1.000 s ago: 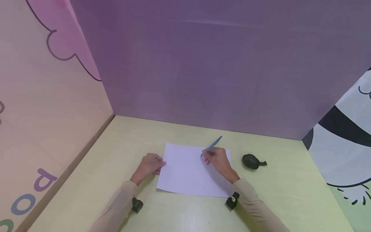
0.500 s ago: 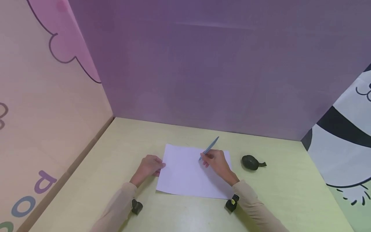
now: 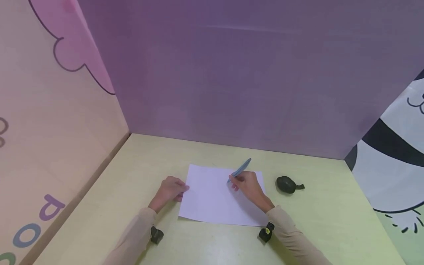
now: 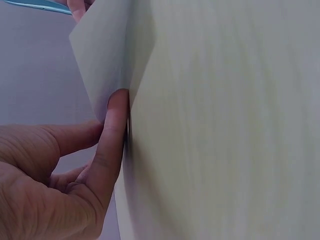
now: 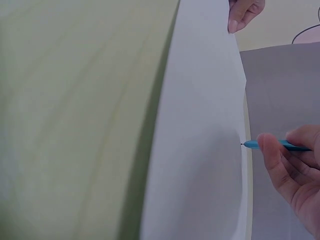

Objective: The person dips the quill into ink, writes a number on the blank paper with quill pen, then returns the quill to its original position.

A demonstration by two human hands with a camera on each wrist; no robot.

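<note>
Surface: a pale yellow-green table (image 3: 139, 173) with a faint wood grain, seen from above in the head view.
Back wall: a plain mauve panel (image 3: 232, 73) rising from the far edge of the table.
Left wall: a peach panel (image 3: 49, 129) with a pink cloud shape outlined in dark line at its top.
Right wall: a panel (image 3: 394, 162) printed with a black-and-white cartoon figure above a green ground.
Writing: large rounded letters (image 3: 36, 221) low on the left wall, in purple, blue-grey and green; they are cut off by the frame and form no readable word. No brand or label can be read.
Paper: a blank white sheet (image 3: 212, 198) lying flat near the middle of the table, between the two hands.
Left hand (image 3: 170, 189): rests at the sheet's left edge; fingertips (image 4: 117, 107) held together, pressing on the edge.
Right hand (image 3: 248, 186): over the sheet's far right part, fingers curled and pinching a light blue pen (image 3: 240, 170).
Pen tip: at the paper surface in the right wrist view; barrel slanting up and away to the right.
Dark object: a small dark green rounded thing (image 3: 287, 184) on the table, just right of the sheet, apart from it.
</note>
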